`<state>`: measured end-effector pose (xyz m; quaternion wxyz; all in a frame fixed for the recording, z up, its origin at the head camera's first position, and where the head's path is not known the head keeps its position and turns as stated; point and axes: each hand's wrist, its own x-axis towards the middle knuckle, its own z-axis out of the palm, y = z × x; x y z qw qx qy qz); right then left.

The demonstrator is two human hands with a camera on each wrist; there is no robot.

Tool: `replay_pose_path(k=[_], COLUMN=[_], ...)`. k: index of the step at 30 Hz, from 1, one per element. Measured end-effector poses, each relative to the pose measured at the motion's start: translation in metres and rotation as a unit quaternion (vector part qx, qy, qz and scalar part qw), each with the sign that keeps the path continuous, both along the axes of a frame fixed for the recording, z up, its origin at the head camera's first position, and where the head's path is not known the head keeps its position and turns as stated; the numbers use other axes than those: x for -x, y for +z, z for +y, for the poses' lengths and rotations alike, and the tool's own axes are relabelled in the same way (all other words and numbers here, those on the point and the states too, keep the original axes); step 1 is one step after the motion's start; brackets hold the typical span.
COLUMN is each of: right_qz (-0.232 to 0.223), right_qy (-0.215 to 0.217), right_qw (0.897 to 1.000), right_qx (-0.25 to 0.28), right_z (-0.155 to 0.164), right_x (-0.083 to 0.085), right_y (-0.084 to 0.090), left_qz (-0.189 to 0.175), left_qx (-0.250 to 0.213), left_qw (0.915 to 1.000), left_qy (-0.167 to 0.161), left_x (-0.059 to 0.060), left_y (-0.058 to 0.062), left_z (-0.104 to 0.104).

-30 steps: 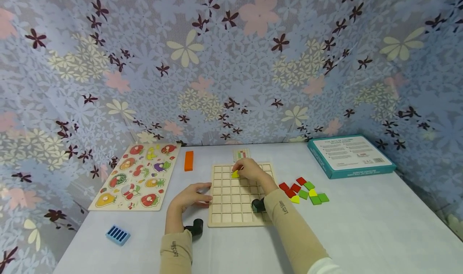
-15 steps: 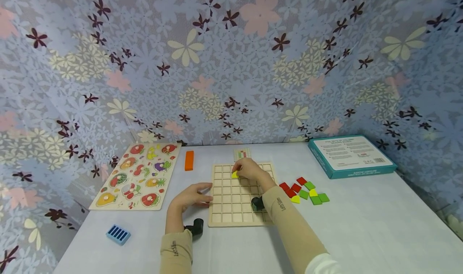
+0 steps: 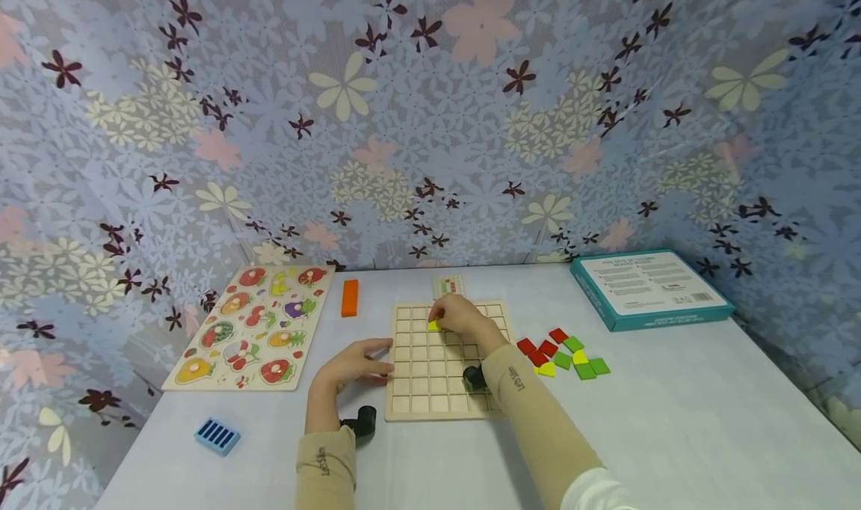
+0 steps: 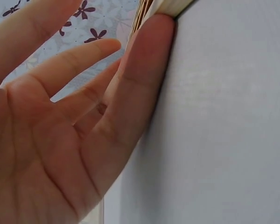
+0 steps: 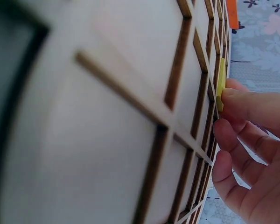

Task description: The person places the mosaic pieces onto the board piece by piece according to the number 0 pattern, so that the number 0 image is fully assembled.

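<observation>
A wooden grid board point(image 3: 420, 383) lies on the white table. Over its far rows, my right hand point(image 3: 460, 320) pinches a small yellow tile point(image 3: 433, 326) between thumb and fingers. Seen from the right wrist, the yellow tile point(image 5: 220, 84) stands out against the grid's raised ribs, but whether it sits in a square is unclear. My left hand point(image 3: 352, 363) rests at the board's left edge with fingers spread. In the left wrist view the thumb point(image 4: 149, 56) touches the board's side point(image 4: 165, 7). Behind the board lies a small patterned card point(image 3: 448, 286), partly hidden by my right hand.
Loose red, green and yellow tiles point(image 3: 586, 371) lie right of the board. A teal box point(image 3: 655, 289) stands back right. On the left are a fruit puzzle board point(image 3: 252, 327), an orange block point(image 3: 350, 298) and a light-blue slotted block point(image 3: 217, 436).
Both hands hold nearly the same place; my right fingers keep pinching the yellow tile at the board's far rows. The whole head view has shifted slightly.
</observation>
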<state>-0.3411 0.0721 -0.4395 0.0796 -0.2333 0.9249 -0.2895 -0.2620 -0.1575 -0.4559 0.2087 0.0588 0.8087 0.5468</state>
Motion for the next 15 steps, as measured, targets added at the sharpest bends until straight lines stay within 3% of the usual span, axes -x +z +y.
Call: replay_pose_path(k=[2,10,15], right_qz=[-0.003,-0.012,-0.010], right_qy=[-0.002,-0.009,-0.005], right_qw=[1.000,1.000,1.000], right_qx=[-0.004,-0.006,-0.001], right_z=[-0.0007,-0.0016,-0.0004], right_x=[0.0008,0.0011,-0.0003], right_y=[-0.0011,0.0004,0.0004], left_qz=[0.008,0.095,0.119], left_qx=[0.010,0.084,0.155], left_qw=[0.9999,0.9918,0.9794], left_qy=[-0.001,-0.018,-0.052], left_x=[0.0000,0.0001,-0.0007], left_y=[0.0006,0.0038,0.0043], left_z=[0.0002,0.0022,0.0021])
